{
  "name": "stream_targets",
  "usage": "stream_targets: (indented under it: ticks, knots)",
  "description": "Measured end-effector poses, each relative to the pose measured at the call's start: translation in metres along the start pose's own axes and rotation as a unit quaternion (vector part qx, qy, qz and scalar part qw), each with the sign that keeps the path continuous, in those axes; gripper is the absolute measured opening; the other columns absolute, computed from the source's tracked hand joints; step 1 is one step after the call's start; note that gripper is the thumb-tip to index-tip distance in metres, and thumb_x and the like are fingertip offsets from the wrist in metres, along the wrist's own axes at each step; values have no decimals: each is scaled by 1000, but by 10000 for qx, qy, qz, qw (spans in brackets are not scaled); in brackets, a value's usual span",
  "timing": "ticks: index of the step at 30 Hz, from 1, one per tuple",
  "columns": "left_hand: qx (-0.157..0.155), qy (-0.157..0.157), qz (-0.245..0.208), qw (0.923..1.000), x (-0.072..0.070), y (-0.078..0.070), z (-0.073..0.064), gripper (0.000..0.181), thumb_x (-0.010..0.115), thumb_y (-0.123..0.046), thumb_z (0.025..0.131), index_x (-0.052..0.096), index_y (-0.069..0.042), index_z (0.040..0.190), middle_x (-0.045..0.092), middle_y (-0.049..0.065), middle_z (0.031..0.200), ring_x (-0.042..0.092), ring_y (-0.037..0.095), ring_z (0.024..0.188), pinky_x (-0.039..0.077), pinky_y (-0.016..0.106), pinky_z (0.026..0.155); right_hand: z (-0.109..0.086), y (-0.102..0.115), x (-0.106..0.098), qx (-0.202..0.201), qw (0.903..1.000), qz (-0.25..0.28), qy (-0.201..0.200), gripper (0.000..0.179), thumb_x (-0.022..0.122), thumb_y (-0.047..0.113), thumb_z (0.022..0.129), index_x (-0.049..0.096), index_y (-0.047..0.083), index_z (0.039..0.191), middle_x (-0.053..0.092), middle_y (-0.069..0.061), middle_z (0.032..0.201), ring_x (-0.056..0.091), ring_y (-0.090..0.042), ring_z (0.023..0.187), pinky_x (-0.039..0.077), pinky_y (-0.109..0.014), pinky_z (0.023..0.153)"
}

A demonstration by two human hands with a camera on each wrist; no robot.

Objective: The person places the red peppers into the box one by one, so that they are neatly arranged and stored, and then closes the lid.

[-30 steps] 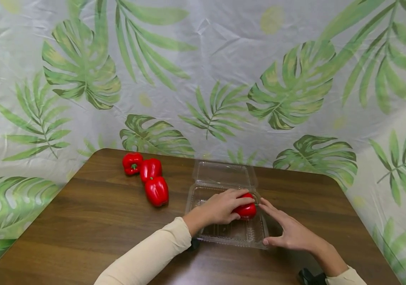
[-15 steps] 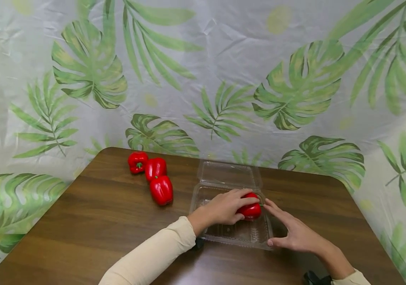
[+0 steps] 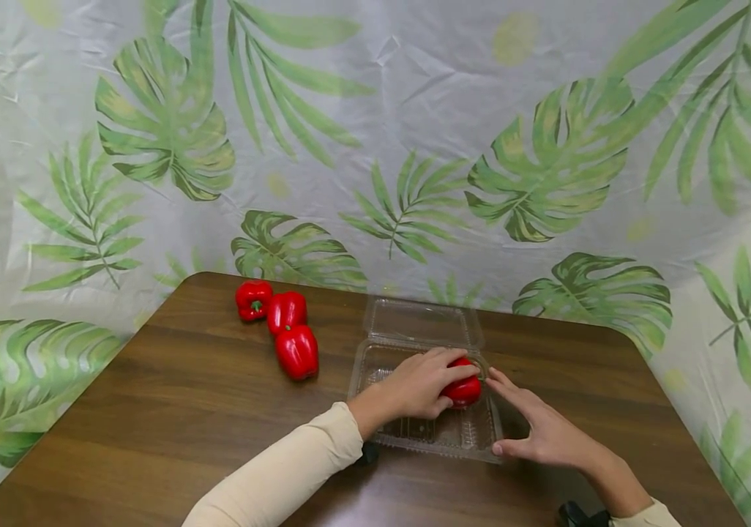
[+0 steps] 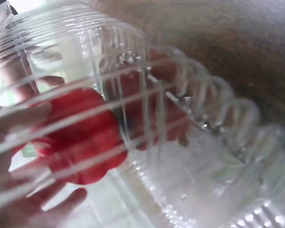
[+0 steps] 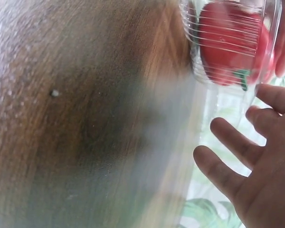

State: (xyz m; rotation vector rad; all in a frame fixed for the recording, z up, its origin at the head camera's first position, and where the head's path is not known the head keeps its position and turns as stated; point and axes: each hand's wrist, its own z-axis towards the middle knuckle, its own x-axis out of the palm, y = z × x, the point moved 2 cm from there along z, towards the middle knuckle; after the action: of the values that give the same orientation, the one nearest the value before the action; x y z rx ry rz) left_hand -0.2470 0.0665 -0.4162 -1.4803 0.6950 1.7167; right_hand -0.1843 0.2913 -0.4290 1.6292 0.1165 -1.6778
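My left hand (image 3: 415, 384) holds a red bell pepper (image 3: 465, 393) inside a clear plastic clamshell container (image 3: 431, 444), at its right side. The fingers curl over the pepper's top, covering part of it. Through the ribbed plastic wall, the left wrist view also shows this pepper (image 4: 88, 135). On the container's right, my right hand (image 3: 543, 432) has its thumb and fingers spread along the rim, apparently touching it. Seen from the right wrist, its fingers extend just beside the container wall, near the pepper's green stem (image 5: 242, 77).
Three more red bell peppers, one of them nearest the front (image 3: 297, 352), lie together at the back left of the brown wooden table (image 3: 171, 410). The container's lid (image 3: 421, 323) is folded back towards the rear edge. A leaf-patterned cloth (image 3: 375, 132) hangs behind.
The head view has shifted slightly, so everything sits a little farther right in it. Both hands, the held pepper and the container keep nearly the same positions relative to one another.
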Motion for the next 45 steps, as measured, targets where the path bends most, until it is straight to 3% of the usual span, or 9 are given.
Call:
stream_targets:
  ticks: [8, 14, 19, 25, 33, 39, 45]
  knots:
    - [-151, 104, -312, 9993, -4, 1, -3, 70, 72, -37, 90, 40, -25, 152, 40, 3, 158, 47, 23, 140, 50, 38, 107, 1, -1, 2, 36, 9997, 247, -2, 90, 79, 35, 82, 34, 8, 154, 29, -23, 161, 43, -50, 133, 47, -67, 90]
    - [-390, -167, -791, 9960, -22, 12, -12, 64, 64, -35, 95, 40, -19, 152, 38, 7, 159, 43, 26, 144, 43, 43, 114, 2, 0, 3, -57, 9996, 255, -62, 90, 80, 34, 80, 36, 5, 152, 30, -26, 159, 44, -51, 132, 46, -70, 90]
    - [-816, -400, -1373, 9864, -38, 30, -21, 57, 56, -31, 100, 39, -16, 153, 36, 7, 161, 38, 26, 147, 38, 45, 118, 2, 2, 3, -83, 9998, 74, -163, 89, 80, 36, 79, 38, 4, 151, 33, -27, 158, 47, -49, 130, 47, -68, 90]
    - [-1142, -647, -1963, 9717, -52, 50, -34, 56, 57, -28, 100, 41, -14, 152, 34, 9, 161, 36, 31, 147, 38, 50, 117, 1, 4, 1, -53, 9994, -239, -249, 89, 81, 38, 78, 40, 5, 150, 36, -25, 157, 51, -43, 129, 50, -60, 90]
    - [-1571, -991, -1962, 9628, -61, 79, -57, 54, 61, -25, 97, 46, -11, 148, 38, 11, 159, 38, 34, 145, 37, 53, 116, 1, 3, 2, -43, 9994, -252, -235, 89, 80, 39, 79, 39, 8, 151, 34, -20, 159, 49, -42, 130, 50, -59, 90]
    - [-1924, -1307, -1797, 9558, -71, 105, -85, 52, 62, -23, 95, 50, -8, 144, 41, 14, 156, 41, 37, 143, 36, 54, 117, 1, 3, 2, -31, 9991, -329, -272, 88, 80, 40, 79, 40, 9, 151, 35, -17, 160, 50, -39, 129, 51, -55, 91]
    - [-2240, -1325, -1585, 9525, -71, 129, -118, 52, 63, -22, 94, 51, -7, 143, 42, 15, 155, 42, 40, 141, 37, 57, 115, 1, 3, 1, 36, 9997, -152, -165, 88, 80, 39, 79, 40, 7, 151, 35, -22, 158, 47, -48, 132, 46, -66, 94]
